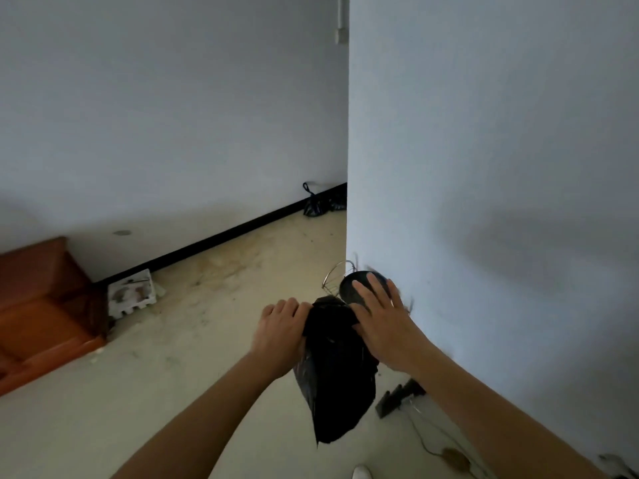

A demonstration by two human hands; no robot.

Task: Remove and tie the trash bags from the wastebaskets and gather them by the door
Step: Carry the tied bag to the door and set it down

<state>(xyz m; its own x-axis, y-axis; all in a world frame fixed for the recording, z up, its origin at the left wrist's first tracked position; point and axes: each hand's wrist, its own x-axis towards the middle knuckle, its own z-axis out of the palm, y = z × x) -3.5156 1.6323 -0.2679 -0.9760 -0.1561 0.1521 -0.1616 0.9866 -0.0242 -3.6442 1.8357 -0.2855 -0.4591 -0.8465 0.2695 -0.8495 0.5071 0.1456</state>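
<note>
Aloft, trash bag (pixel 337 385), left hand (pixel 278 335) gripping (right hand (pixel 383 326) touching)

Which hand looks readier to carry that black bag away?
Left, probably: the left hand grips the bag at its top, while the right hand is beside it with fingers spread straight.
</note>
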